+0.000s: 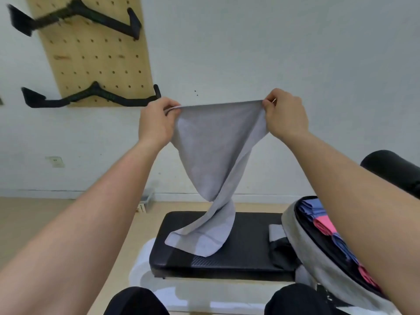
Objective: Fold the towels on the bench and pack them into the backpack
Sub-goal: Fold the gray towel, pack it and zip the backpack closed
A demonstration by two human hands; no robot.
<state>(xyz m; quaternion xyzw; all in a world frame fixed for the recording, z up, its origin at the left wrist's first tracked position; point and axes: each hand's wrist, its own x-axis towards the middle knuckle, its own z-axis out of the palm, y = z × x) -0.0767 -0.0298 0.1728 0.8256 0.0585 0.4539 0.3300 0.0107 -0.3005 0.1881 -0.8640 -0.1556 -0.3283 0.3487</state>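
Bench partly hidden by twisted grey towel.

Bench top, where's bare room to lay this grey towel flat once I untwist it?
The black bench is bare between the grey towel tail resting on it and the backpack, and also along its near edge. The right side is crowded: the open backpack, already holding blue and pink folded towels, overlaps it.

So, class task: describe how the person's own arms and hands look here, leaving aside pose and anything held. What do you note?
Both forearms are bare right up to the frame edge, with no sleeves showing. The left hand and right hand have no gloves, and no watch, band or ring is visible. Nothing is marked on them.
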